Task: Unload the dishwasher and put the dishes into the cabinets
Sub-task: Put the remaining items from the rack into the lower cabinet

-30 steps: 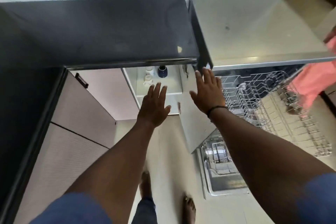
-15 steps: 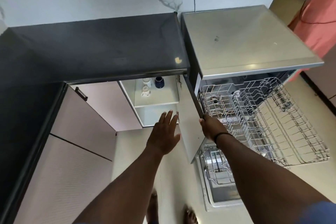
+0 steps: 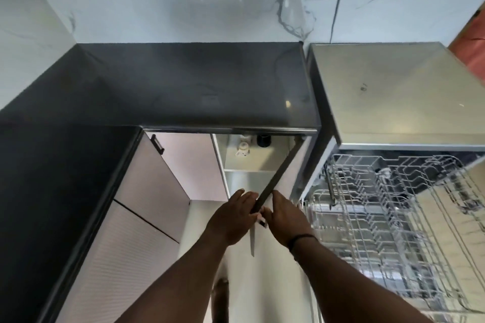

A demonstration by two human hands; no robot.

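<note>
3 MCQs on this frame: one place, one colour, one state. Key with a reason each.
1. Where are the cups?
A. on the counter
B. on the cabinet shelf
C. in the rack

2. What colour is the counter?
A. black
B. white
C. red

3. What state is the upper rack in?
A. pushed in
B. full of plates
C. pulled out, empty

Key: 1 B, they sit on the shelf behind the door that the left hand and right hand hold. 2 A, the slab is dark. 3 C, bare wires stick out of the dishwasher.
</note>
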